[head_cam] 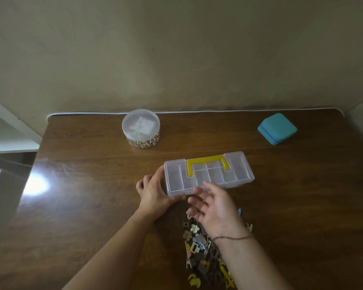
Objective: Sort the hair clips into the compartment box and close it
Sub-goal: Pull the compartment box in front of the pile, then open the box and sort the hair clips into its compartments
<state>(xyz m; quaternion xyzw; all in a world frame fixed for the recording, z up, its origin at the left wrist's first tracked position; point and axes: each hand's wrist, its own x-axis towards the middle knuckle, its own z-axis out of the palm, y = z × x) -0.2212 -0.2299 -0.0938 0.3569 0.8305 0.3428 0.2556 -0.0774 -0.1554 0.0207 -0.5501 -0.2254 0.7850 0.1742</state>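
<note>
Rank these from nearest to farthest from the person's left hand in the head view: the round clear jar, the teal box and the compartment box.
From the left hand:
1. compartment box, touching it, on its right.
2. round clear jar, beyond, at the back.
3. teal box, far back right.
</note>
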